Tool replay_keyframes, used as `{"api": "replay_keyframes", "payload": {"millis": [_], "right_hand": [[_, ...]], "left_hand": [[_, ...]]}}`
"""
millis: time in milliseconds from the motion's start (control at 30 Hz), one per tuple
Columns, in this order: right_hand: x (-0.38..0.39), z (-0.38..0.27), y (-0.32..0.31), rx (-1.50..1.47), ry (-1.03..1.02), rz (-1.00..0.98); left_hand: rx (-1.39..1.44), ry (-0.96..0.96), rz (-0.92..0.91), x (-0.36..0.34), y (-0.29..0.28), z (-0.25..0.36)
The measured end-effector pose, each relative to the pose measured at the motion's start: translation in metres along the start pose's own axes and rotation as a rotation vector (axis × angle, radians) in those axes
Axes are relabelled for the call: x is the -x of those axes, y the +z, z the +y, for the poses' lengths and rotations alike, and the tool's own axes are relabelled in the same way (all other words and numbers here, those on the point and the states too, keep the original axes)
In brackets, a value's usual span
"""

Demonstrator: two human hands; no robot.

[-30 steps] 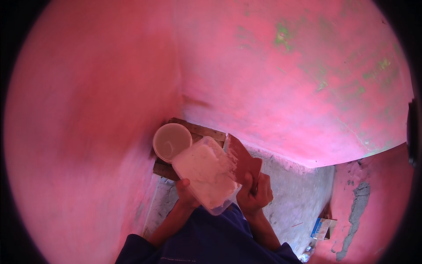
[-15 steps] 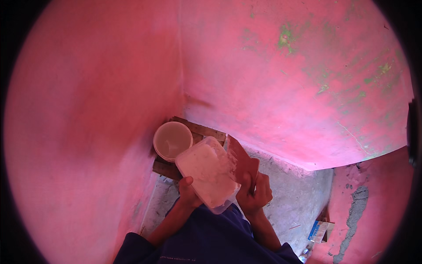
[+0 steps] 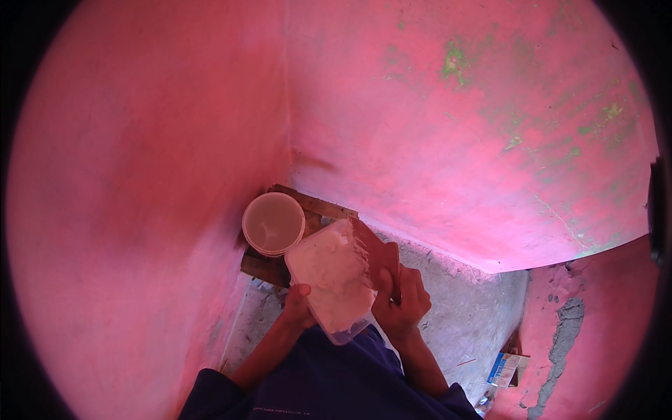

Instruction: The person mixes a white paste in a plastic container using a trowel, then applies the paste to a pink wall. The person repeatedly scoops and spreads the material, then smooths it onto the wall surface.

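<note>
Tub (image 3: 344, 338) of pale paste (image 3: 329, 276) clasped at waist by left hand (image 3: 298, 308); brown spreader (image 3: 379, 257) pinched in right hand (image 3: 404, 306), held against paste. Scooping judged underway; steady tub called for next.

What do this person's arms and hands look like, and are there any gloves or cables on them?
The left hand and right hand look bare: no gloves, bands or cables show. Dark blue sleeves leave the forearms uncovered.

The grey floor (image 3: 465, 308) is bordered along its far edge by a pink wall (image 3: 392, 119) patched with green.
</note>
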State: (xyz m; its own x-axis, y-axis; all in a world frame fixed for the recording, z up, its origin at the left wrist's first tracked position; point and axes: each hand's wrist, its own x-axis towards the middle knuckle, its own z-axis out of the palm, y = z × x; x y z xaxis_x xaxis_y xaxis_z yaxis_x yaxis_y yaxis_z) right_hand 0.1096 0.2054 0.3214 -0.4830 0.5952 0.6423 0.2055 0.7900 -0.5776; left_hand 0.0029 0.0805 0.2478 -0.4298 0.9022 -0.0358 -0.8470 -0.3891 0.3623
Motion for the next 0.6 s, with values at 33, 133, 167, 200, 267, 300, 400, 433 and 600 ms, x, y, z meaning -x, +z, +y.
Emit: {"api": "replay_keyframes", "payload": {"millis": [33,133,167,200,267,300,400,433,600], "right_hand": [[-0.002,-0.001,-0.003,0.008,0.032,-0.047],[-0.007,0.002,-0.003,-0.080,0.080,-0.135],[-0.006,0.002,-0.003,-0.078,0.083,-0.168],[-0.003,0.001,-0.004,-0.076,0.085,-0.201],[-0.001,0.000,-0.003,-0.080,0.062,-0.240],[0.000,0.001,-0.002,-0.081,0.041,-0.247],[0.001,-0.001,-0.002,-0.040,0.009,-0.294],[0.001,-0.002,-0.002,-0.023,0.006,-0.316],[-0.004,-0.006,0.005,0.144,0.009,-0.446]], "left_hand": [[0.018,-0.004,0.013,0.000,0.000,0.000],[0.055,-0.007,0.056,0.000,0.000,0.001],[0.055,0.000,0.073,0.001,-0.001,0.000],[0.055,0.007,0.088,0.001,-0.002,-0.001],[0.117,0.001,0.106,0.002,-0.005,-0.003],[0.148,-0.001,0.114,0.003,-0.006,-0.004],[0.088,0.002,0.087,0.000,-0.010,-0.004],[0.088,0.013,0.092,0.000,-0.010,-0.004],[0.060,0.073,0.075,-0.002,-0.008,-0.009]]}}
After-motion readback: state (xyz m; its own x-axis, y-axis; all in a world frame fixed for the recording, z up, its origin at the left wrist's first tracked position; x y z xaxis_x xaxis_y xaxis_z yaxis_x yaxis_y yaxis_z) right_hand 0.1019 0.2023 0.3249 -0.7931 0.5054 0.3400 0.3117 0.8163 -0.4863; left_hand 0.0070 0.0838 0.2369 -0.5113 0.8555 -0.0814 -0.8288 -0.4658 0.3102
